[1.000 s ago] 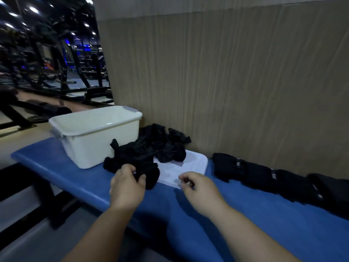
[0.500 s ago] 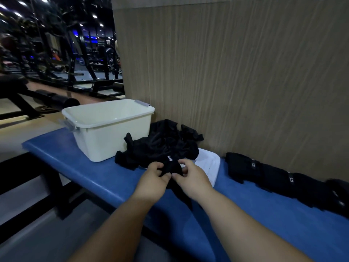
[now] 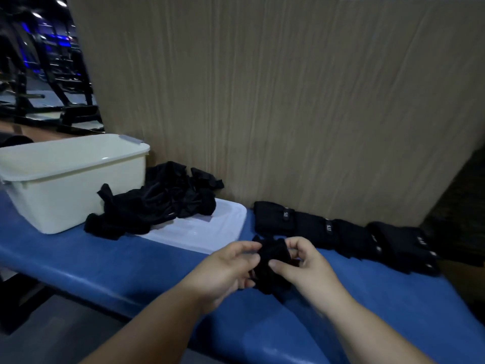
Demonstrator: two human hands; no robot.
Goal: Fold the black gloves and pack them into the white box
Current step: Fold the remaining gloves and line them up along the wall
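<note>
Black fabric: one black glove (image 3: 273, 260) is bunched between my two hands, low centre of the frame, just above the blue bench (image 3: 131, 264); my left hand (image 3: 225, 271) has fingers and thumb curled onto the glove's left edge; my right hand (image 3: 311, 269) pinches its right side, thumb in front, index finger hooked over the top; how far the glove is folded I cannot tell, as the view is blurred. White box (image 3: 65, 195) stands open-topped on the bench at the left edge of the frame; pile of unfolded gloves (image 3: 157, 203) lies against its right corner, partly on a flat white lid (image 3: 210, 232). Row of folded gloves (image 3: 341, 235), overlapping, runs right of centre along the foot of the wood-grain panel (image 3: 288, 101); small white tags show. Gym machines (image 3: 52, 82) are dim at upper left.
</note>
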